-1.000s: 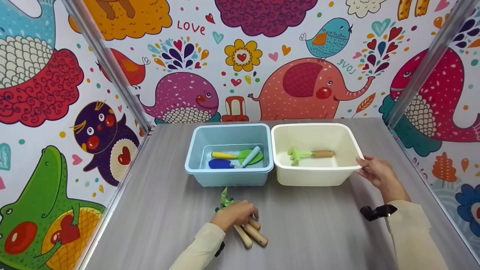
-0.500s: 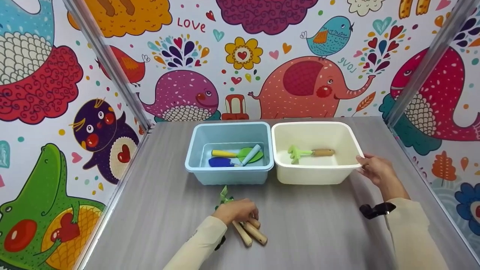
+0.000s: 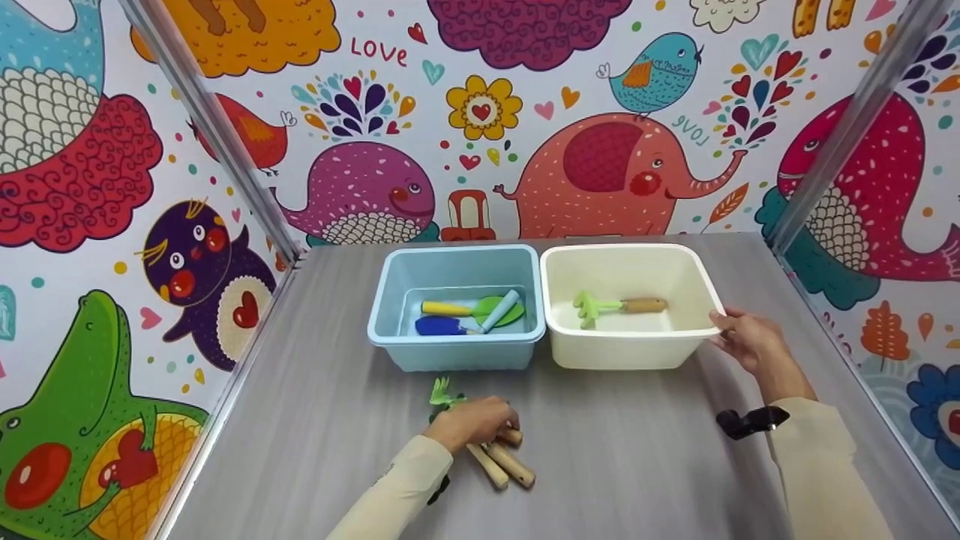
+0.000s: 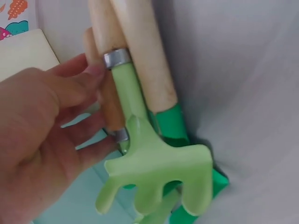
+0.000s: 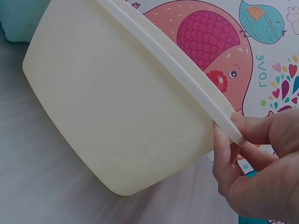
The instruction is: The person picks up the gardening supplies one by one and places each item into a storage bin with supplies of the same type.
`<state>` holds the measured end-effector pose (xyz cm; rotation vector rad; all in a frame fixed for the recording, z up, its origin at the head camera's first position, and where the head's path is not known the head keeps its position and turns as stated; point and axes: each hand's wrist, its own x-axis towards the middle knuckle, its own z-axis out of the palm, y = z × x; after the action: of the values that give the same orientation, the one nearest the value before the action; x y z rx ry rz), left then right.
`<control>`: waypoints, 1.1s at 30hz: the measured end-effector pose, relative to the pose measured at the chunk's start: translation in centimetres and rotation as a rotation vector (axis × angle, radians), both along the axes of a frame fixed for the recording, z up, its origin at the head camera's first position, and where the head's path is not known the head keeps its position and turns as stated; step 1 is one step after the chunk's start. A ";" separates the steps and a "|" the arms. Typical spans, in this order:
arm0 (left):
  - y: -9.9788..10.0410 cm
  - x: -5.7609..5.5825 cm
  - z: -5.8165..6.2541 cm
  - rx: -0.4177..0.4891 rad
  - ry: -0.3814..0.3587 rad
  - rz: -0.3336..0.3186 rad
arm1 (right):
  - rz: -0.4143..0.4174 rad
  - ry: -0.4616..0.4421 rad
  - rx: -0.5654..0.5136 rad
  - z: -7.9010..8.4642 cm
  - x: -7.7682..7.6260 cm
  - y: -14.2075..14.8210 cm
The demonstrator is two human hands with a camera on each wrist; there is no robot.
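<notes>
Wooden handles (image 3: 504, 466) fan out on the grey table (image 3: 300, 457), in front of the blue tub (image 3: 457, 357), their ends turned towards the person. They belong to a small heap of garden tools, with a light-green rake (image 4: 154, 161) lying uppermost in the left wrist view and a darker green collar (image 4: 173, 123) on the pale handle beside it. The left hand (image 3: 474, 421) reaches over the heap, thumb and fingers curled about a browner handle (image 4: 111, 100) at its edge — just how firmly, I cannot tell, as the other tools partly cover it.

The right hand (image 3: 750, 341) pinches the rim of the cream tub (image 3: 626, 352) at its near right corner, thumb on the outer lip and fingers beneath. Inside that tub lies another light-green rake with a wooden grip (image 3: 643, 305), set crosswise.

The blue tub stands just beside the cream one, to its left, and holds a yellow handle (image 3: 446, 308), a green tool head (image 3: 491, 306), a dark-blue blade (image 3: 441, 325) and a light-blue handle (image 3: 502, 309) slanting across the green.

Cream sleeves (image 3: 817, 457) cover both forearms, and a black band (image 3: 754, 422) circles the right wrist. Behind the table, printed panels show a coral elephant (image 3: 592, 191) and a purple whale (image 3: 367, 184) — bright, cartoonish figures between metal posts (image 3: 217, 135).
</notes>
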<state>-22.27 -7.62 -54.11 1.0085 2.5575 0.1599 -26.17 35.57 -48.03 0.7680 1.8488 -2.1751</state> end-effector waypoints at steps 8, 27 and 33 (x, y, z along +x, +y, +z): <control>0.0 -0.1 -0.7 0.040 0.160 -0.065 | 0.025 0.046 0.025 -0.1 -0.1 -0.3; 0.0 -0.1 -1.2 0.204 0.215 0.016 | 0.019 0.060 0.070 -0.4 0.0 -0.2; -0.3 -0.3 -1.0 0.303 0.224 0.023 | 0.024 0.067 0.086 -0.5 0.0 -0.1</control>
<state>-22.54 -7.88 -55.13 1.1622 2.8065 0.4785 -26.13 35.49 -48.49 0.6926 1.9854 -2.1439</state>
